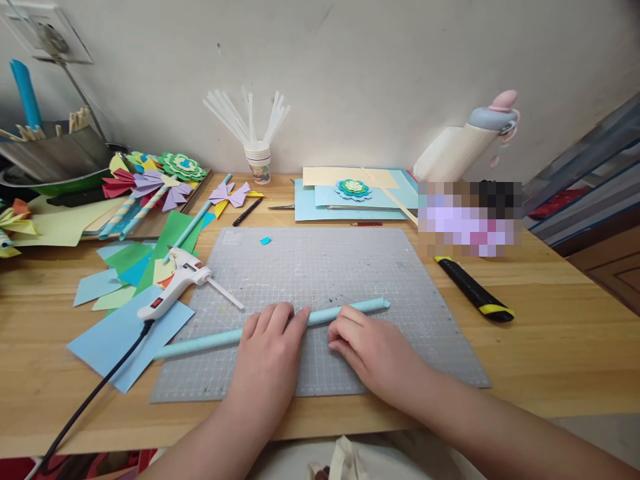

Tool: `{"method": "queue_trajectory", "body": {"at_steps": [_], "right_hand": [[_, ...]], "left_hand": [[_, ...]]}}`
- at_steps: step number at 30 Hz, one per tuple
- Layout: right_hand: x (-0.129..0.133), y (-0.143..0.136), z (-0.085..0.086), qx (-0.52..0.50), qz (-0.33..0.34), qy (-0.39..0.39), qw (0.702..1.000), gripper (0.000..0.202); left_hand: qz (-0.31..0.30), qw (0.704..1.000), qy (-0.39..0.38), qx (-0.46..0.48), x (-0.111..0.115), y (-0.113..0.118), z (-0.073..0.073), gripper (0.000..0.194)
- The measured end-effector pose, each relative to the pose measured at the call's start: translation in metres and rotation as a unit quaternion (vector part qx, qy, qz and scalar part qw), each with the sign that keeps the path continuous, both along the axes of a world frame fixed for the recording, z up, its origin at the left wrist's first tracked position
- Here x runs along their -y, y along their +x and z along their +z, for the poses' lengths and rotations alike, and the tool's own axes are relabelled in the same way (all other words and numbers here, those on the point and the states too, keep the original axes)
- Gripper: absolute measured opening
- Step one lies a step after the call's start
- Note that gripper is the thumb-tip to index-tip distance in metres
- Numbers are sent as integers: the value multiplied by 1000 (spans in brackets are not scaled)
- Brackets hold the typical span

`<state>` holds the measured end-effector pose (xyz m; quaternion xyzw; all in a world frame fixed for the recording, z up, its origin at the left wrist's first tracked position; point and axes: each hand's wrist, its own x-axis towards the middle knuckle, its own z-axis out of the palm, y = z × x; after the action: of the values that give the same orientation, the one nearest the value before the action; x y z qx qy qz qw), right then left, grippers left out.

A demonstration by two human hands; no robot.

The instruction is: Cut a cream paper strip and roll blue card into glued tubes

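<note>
A thin light blue rolled paper tube point(217, 342) lies slantwise over the grey cutting mat point(400, 267), its left end reaching past the mat's edge. My left hand point(274, 350) is closed over the middle of the tube, fingers on top and thumb along it. To the right of it, my right hand point(377, 353) has its fingers curled over the tube, the thumb and forefinger close together. Its grip on the paper is partly hidden. A small blue paper scrap point(265, 241) lies near the mat's back edge.
At left, a white glue gun point(173, 290) with a black cord lies on coloured paper sheets point(107, 340). Paper flowers point(160, 190) are behind. A cup of white sticks point(259, 163), stacked paper point(305, 207) and a bottle point(465, 147) stand along the wall; a black-yellow cutter point(473, 290) lies right.
</note>
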<state>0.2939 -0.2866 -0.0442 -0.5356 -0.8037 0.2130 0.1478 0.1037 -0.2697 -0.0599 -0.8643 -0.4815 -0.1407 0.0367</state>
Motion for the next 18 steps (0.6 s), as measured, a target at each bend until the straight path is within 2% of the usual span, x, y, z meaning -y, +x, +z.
{"method": "queue_trajectory", "body": {"at_steps": [5,8,11,14,16,18], "right_hand": [[-4,9,9,-117,-72,-46,989,10],[-2,17,10,-103,-93,-67,988,18],[7,23,9,-73,-83,-59,992,29],[18,27,8,-72,-107,26,991,31],[23,27,9,-66,-125,134,981,22],[25,26,12,-35,-103,227,968,11]], "left_hand": [[-4,1000,-9,28,-1,0,1,27],[-17,998,-8,54,-1,0,2,24],[-30,996,0,79,0,-1,4,22],[-41,993,33,104,4,-2,7,23],[-59,989,71,114,8,-3,11,27],[-82,984,108,118,12,-5,15,29]]}}
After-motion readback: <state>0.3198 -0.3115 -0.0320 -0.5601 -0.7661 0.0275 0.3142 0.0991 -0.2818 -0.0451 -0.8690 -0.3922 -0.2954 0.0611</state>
